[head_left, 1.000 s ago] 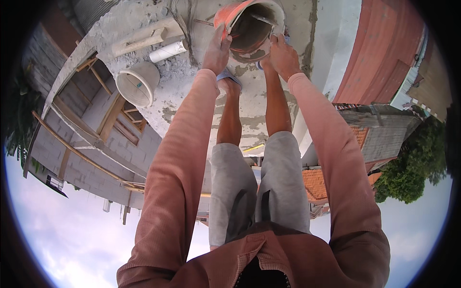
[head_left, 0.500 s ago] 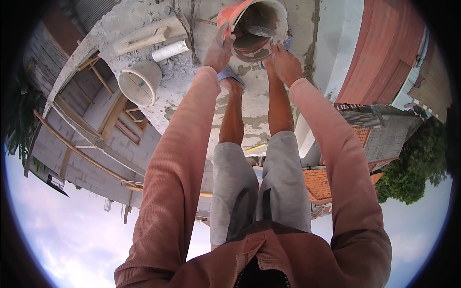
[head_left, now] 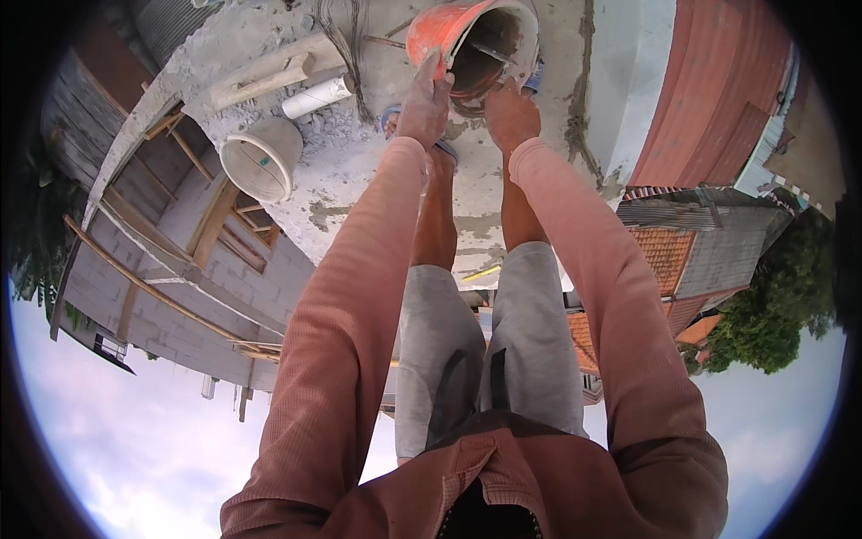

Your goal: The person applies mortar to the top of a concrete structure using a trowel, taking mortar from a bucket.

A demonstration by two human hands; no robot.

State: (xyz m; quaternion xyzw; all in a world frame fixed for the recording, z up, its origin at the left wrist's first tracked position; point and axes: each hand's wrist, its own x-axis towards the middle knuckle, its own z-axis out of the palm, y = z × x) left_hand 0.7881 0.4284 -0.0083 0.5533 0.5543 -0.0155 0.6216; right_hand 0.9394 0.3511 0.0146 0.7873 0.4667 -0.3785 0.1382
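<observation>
A red-orange bucket lies tilted at the top of the head view, its mouth turned toward me and its inside coated with grey residue. My left hand is closed on the near left side of its rim. At the mouth's lower right, my right hand is closed around what looks like a trowel; its handle is hidden in the fist. The trowel's thin metal blade shows edge-on inside the bucket. How much mortar is in there I cannot tell.
A whitish bucket lies on its side at the left. Near it are a white pipe, wooden planks, rubble and thin wires. My feet stand on the rough concrete slab. A low pale wall runs along the right.
My right hand has moved left along the bucket's mouth, and the trowel blade has turned edge-on. My left hand has shifted slightly right and down at the rim.
</observation>
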